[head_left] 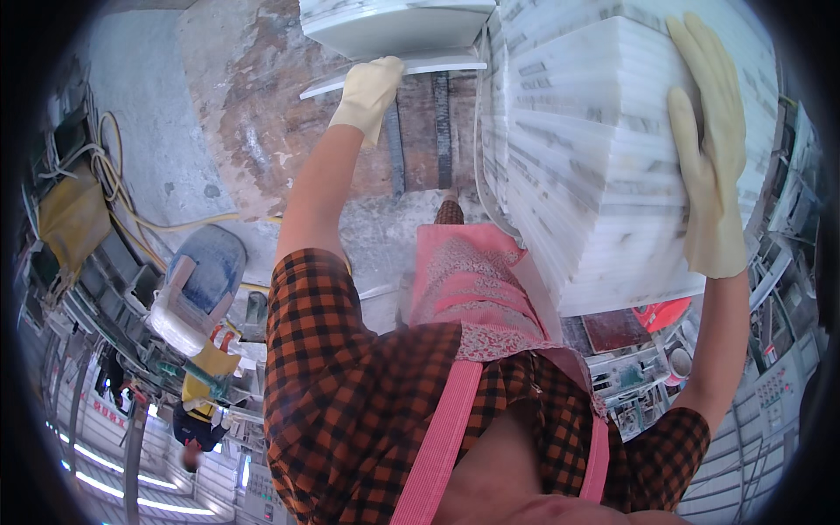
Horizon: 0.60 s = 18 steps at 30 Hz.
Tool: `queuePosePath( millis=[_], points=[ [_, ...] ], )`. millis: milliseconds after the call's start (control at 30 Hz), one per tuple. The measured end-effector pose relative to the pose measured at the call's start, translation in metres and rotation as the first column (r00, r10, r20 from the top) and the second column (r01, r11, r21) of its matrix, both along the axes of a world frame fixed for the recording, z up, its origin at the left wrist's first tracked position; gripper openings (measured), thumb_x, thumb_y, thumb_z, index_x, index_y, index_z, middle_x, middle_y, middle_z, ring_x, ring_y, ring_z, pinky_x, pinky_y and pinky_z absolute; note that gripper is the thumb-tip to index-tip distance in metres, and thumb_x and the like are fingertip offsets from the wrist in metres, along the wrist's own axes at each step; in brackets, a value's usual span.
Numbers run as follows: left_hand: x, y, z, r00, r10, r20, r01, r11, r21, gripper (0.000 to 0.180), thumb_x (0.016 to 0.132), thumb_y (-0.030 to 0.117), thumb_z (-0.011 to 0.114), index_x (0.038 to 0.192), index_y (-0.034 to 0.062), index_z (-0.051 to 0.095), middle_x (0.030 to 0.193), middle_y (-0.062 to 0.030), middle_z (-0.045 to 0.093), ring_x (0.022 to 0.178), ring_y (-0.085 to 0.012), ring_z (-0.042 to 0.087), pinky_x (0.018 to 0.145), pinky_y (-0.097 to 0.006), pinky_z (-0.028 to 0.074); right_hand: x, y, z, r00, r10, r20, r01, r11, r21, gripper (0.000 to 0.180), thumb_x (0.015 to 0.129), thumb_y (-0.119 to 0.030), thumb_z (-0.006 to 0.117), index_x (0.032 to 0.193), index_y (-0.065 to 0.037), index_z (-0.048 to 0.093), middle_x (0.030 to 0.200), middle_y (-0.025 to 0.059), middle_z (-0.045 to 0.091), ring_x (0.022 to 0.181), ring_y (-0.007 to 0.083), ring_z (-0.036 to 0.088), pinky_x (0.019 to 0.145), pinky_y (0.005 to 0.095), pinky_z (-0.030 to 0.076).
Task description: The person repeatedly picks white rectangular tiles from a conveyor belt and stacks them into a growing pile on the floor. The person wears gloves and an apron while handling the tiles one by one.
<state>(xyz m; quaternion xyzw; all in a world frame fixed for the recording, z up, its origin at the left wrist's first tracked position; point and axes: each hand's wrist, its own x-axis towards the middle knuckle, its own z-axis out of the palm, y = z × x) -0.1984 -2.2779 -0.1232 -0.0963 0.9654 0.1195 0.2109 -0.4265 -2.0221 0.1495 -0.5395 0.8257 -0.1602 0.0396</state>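
Left hand (371, 94) gripping the edge of a white panel (448, 65), right hand (713, 153) unclenched, flat against stacked white slabs (577, 157), floor (140, 105) stretching leftward.

The slabs (569, 175) look smooth and stony, the gloves (716, 179) rubbery.

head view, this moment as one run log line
left hand: gloved, curled at white slab | right hand: gloved, open on slab stack | pink apron: worn
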Motion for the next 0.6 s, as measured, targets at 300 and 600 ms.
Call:
queuePosePath(
  millis=[300, 600],
  points=[
    [-0.032, -0.015, 0.005, 0.829, -0.021, -0.558, -0.021, 0.997, -0.070, 0.035, 0.073, -0.003, 0.065, 0.107, -0.0013, 0.064, 0.103, -0.0184, 0.068, 0.092, -0.0316, 0.068, 0.078, -0.039, 0.057, 0.010, 0.003, 0.004, 0.997, -0.063, 0.033, 0.059, 0.991, 0.120, 0.043, 0.099, -0.012, 0.043, 0.141, -0.003, 0.048, 0.149, 0.0160, 0.043, 0.142, 0.0317, 0.034, 0.117, 0.0406, 0.023],
    [0.097, -0.086, -0.095, 0.154, 0.987, -0.036, -0.747, 0.141, 0.650, 0.048, 0.099, 0.026, 0.053, 0.134, -0.0067, 0.050, 0.124, -0.0190, 0.062, 0.110, -0.0304, 0.061, 0.104, -0.037, 0.045, 0.004, 0.008, 0.005, 0.993, -0.105, 0.053, 0.093, 0.976, 0.198, 0.044, 0.101, -0.016, 0.042, 0.143, -0.003, 0.046, 0.150, 0.0185, 0.039, 0.142, 0.0323, 0.033, 0.117, 0.0405, 0.021]
  ],
)
